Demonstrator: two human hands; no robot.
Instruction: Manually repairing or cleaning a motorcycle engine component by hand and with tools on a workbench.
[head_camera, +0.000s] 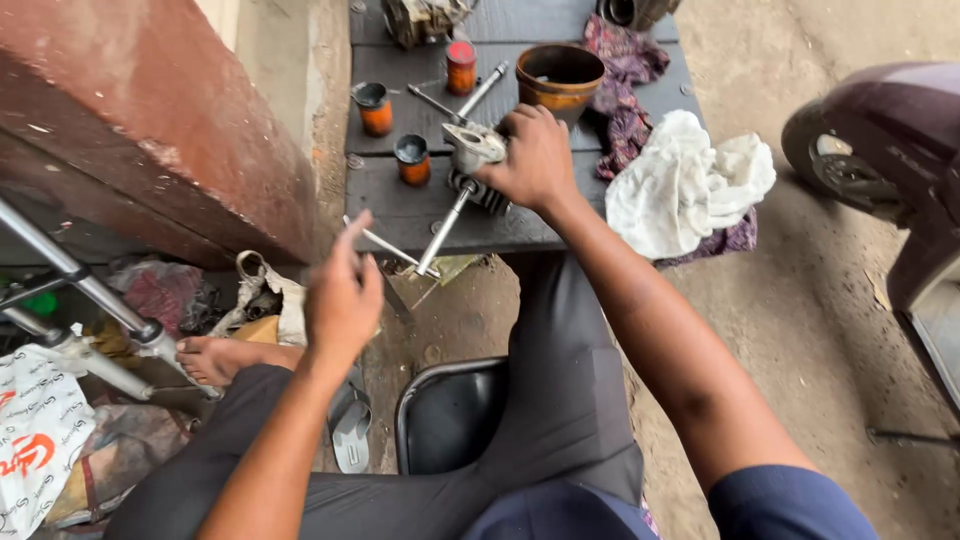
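Right hand (537, 155) grips metal shaft part (470, 160); left hand (342, 300) open; 3 orange-filled jars (412, 160)

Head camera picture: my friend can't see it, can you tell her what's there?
A seated person's right hand grips a metal engine part with a shaft on a dark wooden bench, while the left hand hovers open. Small orange containers, a brown bowl and a white rag lie nearby.

Light: soft, even daylight, brightest toward 1 o'clock.
Shadows: faint, diffuse, darkest at 8 o'clock.
Glare: mild sheen on white cloth (688, 185).
Blur: left hand (342, 300) slightly smeared.
Edges: mild wide-angle stretch.
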